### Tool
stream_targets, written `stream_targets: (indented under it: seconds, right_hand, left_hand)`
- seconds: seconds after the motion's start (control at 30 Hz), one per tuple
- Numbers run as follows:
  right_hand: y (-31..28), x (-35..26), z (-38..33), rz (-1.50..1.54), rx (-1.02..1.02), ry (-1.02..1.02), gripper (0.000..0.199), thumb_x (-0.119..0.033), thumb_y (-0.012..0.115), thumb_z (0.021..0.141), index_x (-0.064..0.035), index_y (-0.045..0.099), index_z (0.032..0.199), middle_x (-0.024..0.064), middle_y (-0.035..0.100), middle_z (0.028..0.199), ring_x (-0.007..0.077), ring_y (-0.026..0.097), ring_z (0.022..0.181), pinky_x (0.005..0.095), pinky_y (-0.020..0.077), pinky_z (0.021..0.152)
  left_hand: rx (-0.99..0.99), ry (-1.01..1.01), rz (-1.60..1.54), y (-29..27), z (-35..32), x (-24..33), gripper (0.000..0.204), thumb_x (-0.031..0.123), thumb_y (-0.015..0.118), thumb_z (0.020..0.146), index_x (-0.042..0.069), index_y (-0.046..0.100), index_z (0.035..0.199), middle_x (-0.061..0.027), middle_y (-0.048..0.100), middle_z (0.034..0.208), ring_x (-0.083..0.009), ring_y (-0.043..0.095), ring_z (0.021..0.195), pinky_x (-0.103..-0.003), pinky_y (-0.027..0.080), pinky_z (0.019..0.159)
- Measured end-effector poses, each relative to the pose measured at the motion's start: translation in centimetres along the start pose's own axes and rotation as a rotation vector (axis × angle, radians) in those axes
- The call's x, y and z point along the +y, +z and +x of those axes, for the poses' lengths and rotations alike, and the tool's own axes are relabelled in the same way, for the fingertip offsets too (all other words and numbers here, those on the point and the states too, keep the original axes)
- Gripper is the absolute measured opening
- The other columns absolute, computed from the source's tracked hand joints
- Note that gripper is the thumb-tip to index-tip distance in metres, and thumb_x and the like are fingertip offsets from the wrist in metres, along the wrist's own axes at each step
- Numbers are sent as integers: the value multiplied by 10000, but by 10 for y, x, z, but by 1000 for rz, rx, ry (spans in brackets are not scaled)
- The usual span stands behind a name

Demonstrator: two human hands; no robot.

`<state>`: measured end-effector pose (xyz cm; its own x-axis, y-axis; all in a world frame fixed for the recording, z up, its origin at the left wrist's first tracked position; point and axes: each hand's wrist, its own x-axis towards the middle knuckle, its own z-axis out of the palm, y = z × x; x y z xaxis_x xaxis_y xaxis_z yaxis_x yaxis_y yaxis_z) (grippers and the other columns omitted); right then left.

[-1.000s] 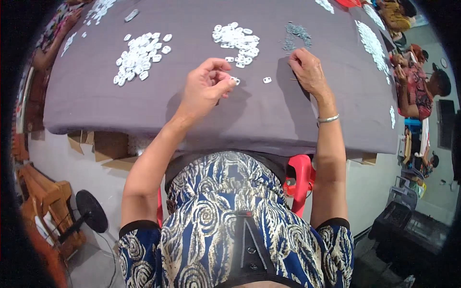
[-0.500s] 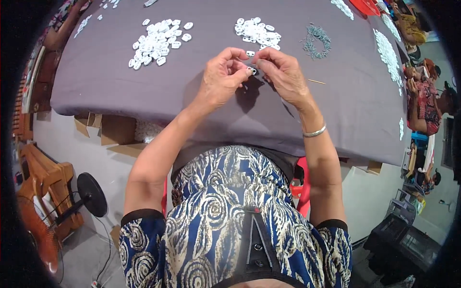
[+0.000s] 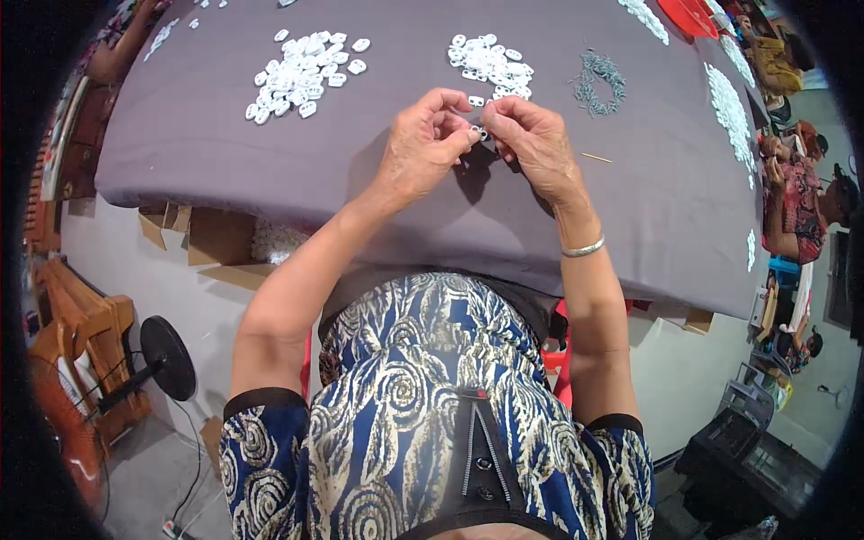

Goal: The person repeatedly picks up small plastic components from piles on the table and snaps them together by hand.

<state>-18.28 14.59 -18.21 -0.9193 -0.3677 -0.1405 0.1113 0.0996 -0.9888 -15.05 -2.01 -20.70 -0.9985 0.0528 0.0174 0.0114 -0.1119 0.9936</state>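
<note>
Between thumb and fingers, my left hand (image 3: 421, 146) pinches a small white two-holed plastic piece (image 3: 480, 133). My right hand (image 3: 533, 144) meets it from the other side, thumb and forefinger pressed together close by the piece. Whatever sits in that right pinch is too small to make out. A loose white piece (image 3: 476, 102) with two holes lies just beyond my fingertips. Farther off is a pile of white two-holed pieces (image 3: 489, 61). To its right, small grey-green pin-like pieces (image 3: 600, 85) lie in a rough ring.
A larger white pile (image 3: 301, 76) lies on the grey tablecloth (image 3: 270, 166) at left. Right of my right hand is a thin golden stick (image 3: 596, 157). More white pieces (image 3: 731, 112) and a red basin (image 3: 688, 16) are along the right side. People sit at far right.
My right fingertips have come slightly closer to the white piece in my left hand. The whole view has shifted a little; the piles look otherwise the same.
</note>
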Motion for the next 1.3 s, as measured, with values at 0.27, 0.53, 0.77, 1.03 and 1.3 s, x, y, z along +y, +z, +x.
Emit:
stream_targets:
  seconds: [0.27,0.53,0.77,1.03,1.3]
  right_hand:
    - [0,4,1,25,2,-28,169,-227,628,908,-58,643,905,-68,515,667,3,436,574,152,340,500]
    - [0,8,1,-43,-13,-101,158,-198,622,909,-40,633,906,-64,522,699,14,449,611,173,364,524]
    - [5,16,3,-125,33,-189,141,-142,608,903,-2,615,899,-45,537,703,34,470,649,206,403,559]
    - [12,18,-2,-211,120,-198,157,-183,597,930,-29,622,915,-63,534,712,19,458,619,178,382,531]
    - [18,27,-1,-234,214,-238,169,-198,606,927,-29,616,924,-59,547,718,17,469,619,179,393,527]
  left_hand:
    - [-6,17,2,0,0,-2,254,16,638,814,13,557,1054,2,584,761,-54,556,690,-209,473,607]
    - [-18,26,42,0,-1,-3,279,22,644,847,20,529,1101,1,582,805,-43,546,697,-179,463,576]
    - [70,66,41,4,-2,-7,224,7,632,810,26,569,1024,6,584,768,-51,546,695,-208,477,623]
    - [112,104,16,7,-3,-12,192,11,646,812,23,573,990,8,587,769,-50,551,706,-218,485,650]
    - [126,109,-8,6,-1,-15,204,12,657,811,25,559,989,-1,603,769,-50,556,691,-220,481,626]
